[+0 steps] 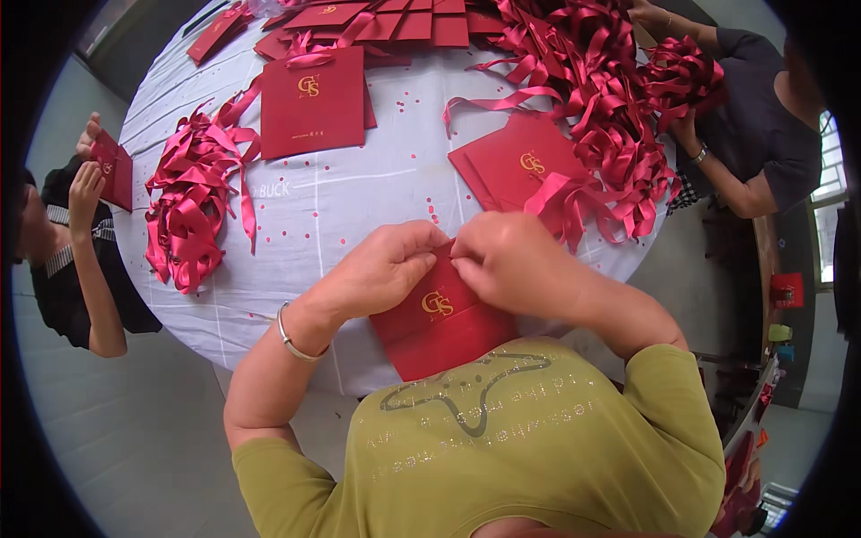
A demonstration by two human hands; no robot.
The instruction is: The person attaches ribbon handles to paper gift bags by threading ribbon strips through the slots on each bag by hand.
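A flat red paper bag [439, 327] with a gold emblem lies in front of me, its lower edge against my shirt. My left hand [390, 269] pinches the bag's top edge on the left, a silver bangle at its wrist. Beside it, fingers bent inward, my right hand [507, 260] is closed on the same edge. The fingertips of both hands nearly meet, and whatever small part lies between them is hidden. Just beyond my right hand are more red bags [516, 157], partly covered by loose pink-red ribbon [587, 202].
Another ribbon heap [193, 202] lies at the left, near a standing red bag [312, 103]. Stacked bags [395, 27] fill the far side. Small red dots of paper dot the white tablecloth [359, 193]. One person at left holds a bag [117, 170]; another at right handles ribbons [682, 81].
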